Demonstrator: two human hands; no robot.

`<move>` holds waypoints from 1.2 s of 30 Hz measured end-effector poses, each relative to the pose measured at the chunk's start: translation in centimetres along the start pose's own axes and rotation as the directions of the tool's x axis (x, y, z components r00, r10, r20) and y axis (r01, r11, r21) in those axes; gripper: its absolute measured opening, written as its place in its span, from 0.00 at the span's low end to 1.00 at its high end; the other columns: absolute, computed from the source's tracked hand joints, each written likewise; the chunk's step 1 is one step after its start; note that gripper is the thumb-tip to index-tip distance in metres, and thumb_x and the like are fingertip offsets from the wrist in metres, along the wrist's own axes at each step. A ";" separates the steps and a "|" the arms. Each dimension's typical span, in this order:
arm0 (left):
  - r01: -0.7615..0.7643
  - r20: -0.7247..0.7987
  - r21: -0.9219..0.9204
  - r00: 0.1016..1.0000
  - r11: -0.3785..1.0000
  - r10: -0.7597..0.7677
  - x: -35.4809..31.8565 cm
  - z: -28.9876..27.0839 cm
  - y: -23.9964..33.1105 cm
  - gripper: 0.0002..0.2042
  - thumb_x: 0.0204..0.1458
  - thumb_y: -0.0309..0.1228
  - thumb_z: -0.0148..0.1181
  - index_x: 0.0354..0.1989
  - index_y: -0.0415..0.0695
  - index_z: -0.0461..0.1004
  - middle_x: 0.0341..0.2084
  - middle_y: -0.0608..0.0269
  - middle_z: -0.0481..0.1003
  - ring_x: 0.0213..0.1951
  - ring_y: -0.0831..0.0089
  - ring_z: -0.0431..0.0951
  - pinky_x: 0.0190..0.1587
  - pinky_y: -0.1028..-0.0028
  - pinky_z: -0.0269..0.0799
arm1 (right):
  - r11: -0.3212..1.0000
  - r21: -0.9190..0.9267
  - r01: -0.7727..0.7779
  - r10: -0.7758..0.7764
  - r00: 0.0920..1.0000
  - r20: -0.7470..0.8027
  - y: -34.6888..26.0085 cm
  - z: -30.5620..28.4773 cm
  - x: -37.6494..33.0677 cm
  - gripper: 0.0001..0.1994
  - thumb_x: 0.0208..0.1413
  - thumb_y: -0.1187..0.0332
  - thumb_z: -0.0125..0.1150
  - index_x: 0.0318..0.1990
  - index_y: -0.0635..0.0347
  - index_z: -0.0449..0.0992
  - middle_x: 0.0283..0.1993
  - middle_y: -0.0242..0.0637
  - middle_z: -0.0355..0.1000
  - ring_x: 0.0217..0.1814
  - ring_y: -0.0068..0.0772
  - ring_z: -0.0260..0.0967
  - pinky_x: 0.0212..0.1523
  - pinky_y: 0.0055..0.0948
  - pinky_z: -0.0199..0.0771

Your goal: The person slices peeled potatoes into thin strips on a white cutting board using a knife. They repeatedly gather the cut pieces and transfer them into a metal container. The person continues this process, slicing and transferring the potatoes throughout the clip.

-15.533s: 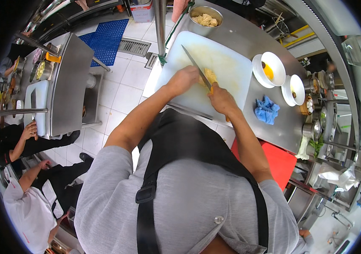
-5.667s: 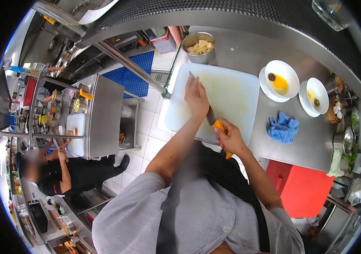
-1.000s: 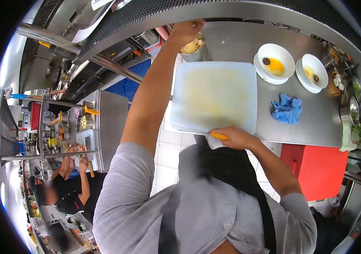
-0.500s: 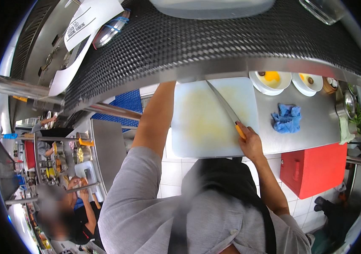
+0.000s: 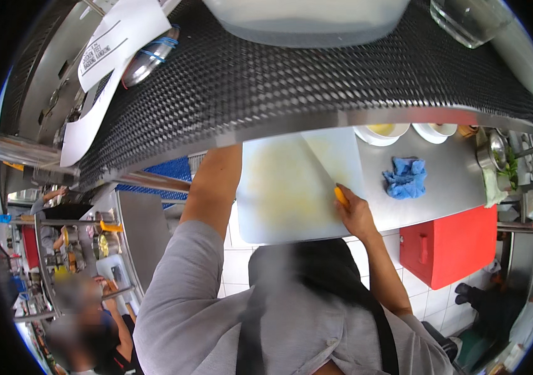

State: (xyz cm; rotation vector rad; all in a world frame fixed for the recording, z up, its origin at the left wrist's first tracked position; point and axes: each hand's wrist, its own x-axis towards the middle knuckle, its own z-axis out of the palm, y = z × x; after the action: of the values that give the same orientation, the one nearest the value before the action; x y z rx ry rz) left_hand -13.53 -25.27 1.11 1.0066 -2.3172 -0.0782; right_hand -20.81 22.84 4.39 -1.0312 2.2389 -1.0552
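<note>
My right hand (image 5: pixel 356 212) is closed around the yellow handle of a long kitchen knife (image 5: pixel 320 160). Its blade points away and to the left over a white cutting board (image 5: pixel 255 228), and the tip runs up to the shelf edge. Yellowish stains mark the middle of the board. My left forearm (image 5: pixel 214 187) reaches forward along the board's left side. The hand at its end is hidden by the dark mesh-covered shelf (image 5: pixel 316 81). To the right of the board, a crumpled blue cloth (image 5: pixel 406 178) lies on the steel counter (image 5: pixel 451 187).
Two white bowls (image 5: pixel 384 134) stand partly under the shelf. On the shelf are a clear tub (image 5: pixel 310 28), a glass (image 5: pixel 466 22) and paper slips (image 5: pixel 116 47). A red box (image 5: pixel 451 247) is below the counter's right. Co-workers (image 5: pixel 101 328) work at the left.
The whole view has shifted, so the shelf covers more of the board and bowls. My right hand keeps its grip on the knife; my left arm still reaches behind the shelf.
</note>
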 end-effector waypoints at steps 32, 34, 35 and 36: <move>0.047 -0.101 -0.798 0.973 0.601 -0.209 -14.0 -27.6 18.3 0.13 0.70 0.31 0.61 0.54 0.34 0.80 0.40 0.58 0.83 0.37 0.76 0.84 0.35 0.76 0.82 | 0.967 0.105 0.233 -0.255 0.853 0.456 3.7 -4.2 1.9 0.24 0.65 0.68 0.62 0.68 0.57 0.72 0.49 0.59 0.80 0.50 0.63 0.78 0.55 0.48 0.77; 0.251 0.116 -0.760 0.960 0.599 -0.254 -14.9 -25.0 16.9 0.13 0.70 0.32 0.61 0.55 0.35 0.81 0.35 0.60 0.83 0.33 0.78 0.83 0.34 0.78 0.80 | 0.994 0.059 0.096 -0.112 0.897 0.427 1.5 -5.5 1.6 0.23 0.66 0.69 0.61 0.67 0.60 0.71 0.44 0.65 0.78 0.48 0.69 0.77 0.52 0.51 0.76; 0.340 0.228 -0.726 0.939 0.597 -0.257 -15.8 -22.6 15.8 0.14 0.70 0.32 0.62 0.55 0.35 0.81 0.33 0.61 0.83 0.32 0.79 0.83 0.34 0.79 0.79 | 0.991 0.069 0.118 -0.135 0.906 0.401 2.0 -5.1 1.3 0.23 0.66 0.69 0.61 0.67 0.60 0.70 0.44 0.65 0.78 0.48 0.69 0.77 0.52 0.51 0.76; 0.419 0.289 -0.701 0.907 0.577 -0.306 -17.2 -19.0 14.0 0.14 0.69 0.33 0.62 0.54 0.35 0.82 0.31 0.61 0.83 0.30 0.78 0.83 0.33 0.79 0.79 | 0.986 0.078 0.148 -0.167 0.913 0.373 2.8 -4.2 1.4 0.23 0.66 0.69 0.61 0.67 0.61 0.70 0.44 0.65 0.78 0.48 0.69 0.77 0.52 0.52 0.76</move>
State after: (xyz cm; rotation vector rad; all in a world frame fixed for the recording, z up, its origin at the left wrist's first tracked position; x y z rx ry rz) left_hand -2.97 -0.24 11.86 1.0026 -1.8179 -1.2219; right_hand -25.65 24.82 4.56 -1.2897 1.8358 -0.8787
